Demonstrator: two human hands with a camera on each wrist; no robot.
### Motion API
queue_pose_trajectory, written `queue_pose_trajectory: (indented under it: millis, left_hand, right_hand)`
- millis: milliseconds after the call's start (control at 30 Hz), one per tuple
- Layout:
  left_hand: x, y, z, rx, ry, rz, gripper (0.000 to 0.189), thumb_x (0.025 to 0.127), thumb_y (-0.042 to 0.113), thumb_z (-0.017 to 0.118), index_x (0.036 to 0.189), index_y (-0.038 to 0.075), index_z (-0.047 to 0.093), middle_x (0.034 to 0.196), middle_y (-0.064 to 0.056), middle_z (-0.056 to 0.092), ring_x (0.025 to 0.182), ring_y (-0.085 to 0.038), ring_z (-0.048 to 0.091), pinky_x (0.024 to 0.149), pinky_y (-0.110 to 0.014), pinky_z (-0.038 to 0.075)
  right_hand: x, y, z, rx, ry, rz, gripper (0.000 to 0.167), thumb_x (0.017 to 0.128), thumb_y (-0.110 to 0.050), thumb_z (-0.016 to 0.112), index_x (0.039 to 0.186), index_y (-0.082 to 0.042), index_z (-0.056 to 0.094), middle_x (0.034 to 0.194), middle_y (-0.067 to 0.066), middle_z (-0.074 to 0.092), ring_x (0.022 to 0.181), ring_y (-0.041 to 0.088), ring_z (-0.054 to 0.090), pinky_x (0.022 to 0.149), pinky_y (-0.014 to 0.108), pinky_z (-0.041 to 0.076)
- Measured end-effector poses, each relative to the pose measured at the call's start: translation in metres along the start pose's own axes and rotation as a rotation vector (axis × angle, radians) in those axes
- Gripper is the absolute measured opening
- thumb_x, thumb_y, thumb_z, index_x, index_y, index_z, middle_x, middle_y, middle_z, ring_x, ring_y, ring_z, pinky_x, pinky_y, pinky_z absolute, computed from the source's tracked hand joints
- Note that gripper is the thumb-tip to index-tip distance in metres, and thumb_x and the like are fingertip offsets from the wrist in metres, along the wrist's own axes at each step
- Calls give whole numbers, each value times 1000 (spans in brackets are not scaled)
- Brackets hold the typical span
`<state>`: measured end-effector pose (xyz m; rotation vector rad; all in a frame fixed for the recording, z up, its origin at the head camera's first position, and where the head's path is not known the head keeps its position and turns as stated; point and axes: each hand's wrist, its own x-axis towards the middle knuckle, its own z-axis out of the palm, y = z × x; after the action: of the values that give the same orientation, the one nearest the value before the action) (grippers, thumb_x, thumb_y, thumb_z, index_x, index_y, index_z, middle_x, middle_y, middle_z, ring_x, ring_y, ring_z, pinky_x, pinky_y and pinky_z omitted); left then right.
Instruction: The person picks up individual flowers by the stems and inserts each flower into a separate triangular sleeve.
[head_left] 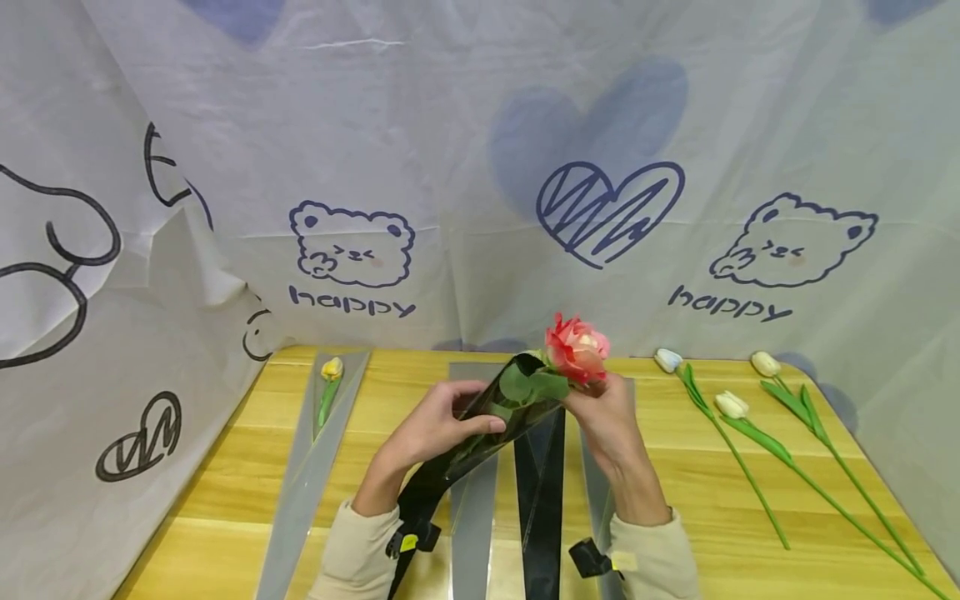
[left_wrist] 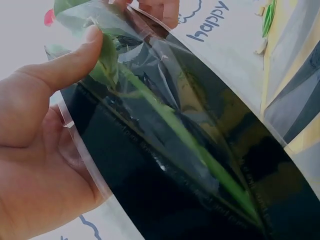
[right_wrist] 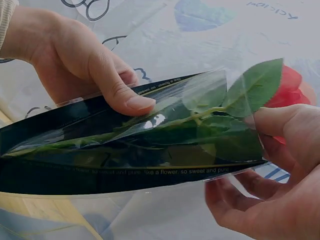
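- The left hand (head_left: 438,425) is grasping the sleeve (right_wrist: 125,175), its thumb lying across the clear front.
- The right hand (head_left: 603,421) is pinching the rose (head_left: 577,350) just under its bloom (right_wrist: 291,90), at the sleeve's mouth.
- The rose is resting stem-down in the sleeve, above the table (head_left: 225,475), its bloom sticking out.
- A leaf (right_wrist: 262,85) is poking past the mouth (a likely snag); pushing deeper could be folding it against the edge.
- The left thumb, if pressing too hard, could be creasing the sleeve or trapping the stem (left_wrist: 165,115).
- In the head view, the bloom is pointing between one and two o'clock, the long axis running back between seven and eight.
- White tulips (head_left: 731,406) are lying toward three o'clock.
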<state>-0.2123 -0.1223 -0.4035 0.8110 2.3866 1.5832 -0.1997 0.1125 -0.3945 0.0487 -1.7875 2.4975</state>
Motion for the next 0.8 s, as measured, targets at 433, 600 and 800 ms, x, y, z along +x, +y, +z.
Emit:
queue_pose_trajectory:
  millis: [433, 600, 800]
  left_hand:
    - [1, -12, -5, -95, -110, 25, 41, 95, 15, 76, 133, 4, 63, 111, -8, 69, 92, -21, 64, 79, -31, 53]
    - [2, -25, -7, -117, -148, 13, 39, 98, 14, 72, 134, 5, 63, 111, -7, 70, 90, -19, 64, 79, -30, 52]
    - [4, -24, -4, -93, -107, 14, 37, 97, 13, 73, 131, 3, 64, 113, -9, 71, 95, -19, 66, 81, -31, 53]
  right_hand:
    - [-2, -6, -3, -61, -16, 65, 37, 95, 9, 62, 130, 16, 55, 101, 1, 70, 80, 10, 68, 76, 27, 57]
    - [-3, -10, -4, 21, 25, 38, 31, 97, 9, 58, 128, 13, 55, 102, 1, 69, 80, 9, 67, 74, 25, 57]
    - [-4, -13, -6, -42, 22, 14, 29, 95, 11, 62, 123, 16, 60, 99, -2, 72, 84, 10, 68, 79, 27, 58]
